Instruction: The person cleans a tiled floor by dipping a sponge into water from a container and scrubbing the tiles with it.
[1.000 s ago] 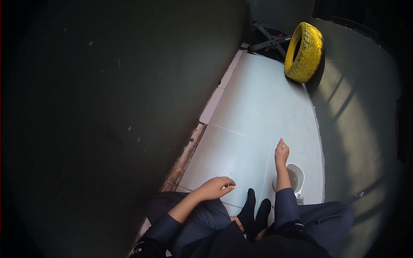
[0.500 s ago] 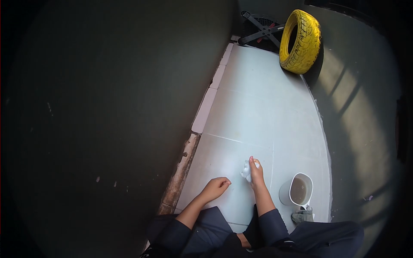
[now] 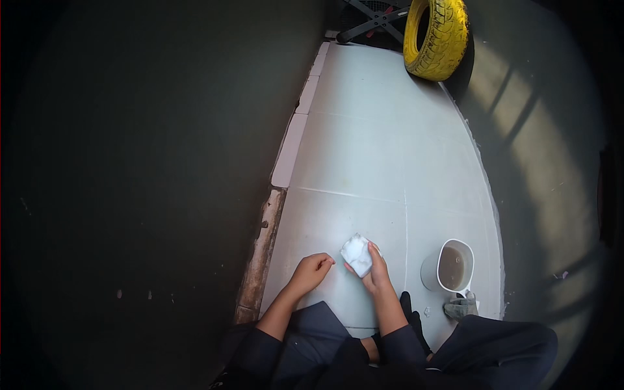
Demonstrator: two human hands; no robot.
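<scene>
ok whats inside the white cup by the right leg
The white cup holds murky brownish liquid, with a small pale spot on its surface. The liquid hides the bottom, so I can't tell whether anything lies down there.

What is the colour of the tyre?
The tyre is yellow with dark marks; the head view shows it best.

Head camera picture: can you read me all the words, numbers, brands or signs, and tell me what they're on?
None can be read.
Yellow tyre: no letters I can make out.
White jug: none showing.
White lump in the right hand: none showing.
</scene>
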